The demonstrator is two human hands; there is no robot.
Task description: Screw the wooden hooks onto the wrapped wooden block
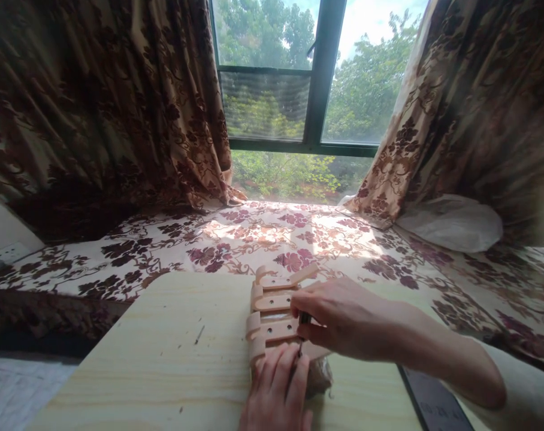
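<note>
On the pale wooden table [186,347] lies a wooden piece with several slats [272,302], some with dark screws or holes. My left hand [278,383] rests on its near end, fingers spread over the wood. Above the piece's right side, my right hand [328,314] is closed round a small dark tool [304,318], whose thin tip points down near my left fingertips. A clear plastic bag [319,376] sits beside my left hand, partly hidden under the wooden piece.
A dark device with a digital display [431,398] lies at the table's right edge. A thin screw-like item [199,334] and small specks are on the left half. Behind is a flowered cloth ledge [254,239] with a white plastic bag [454,222] at right.
</note>
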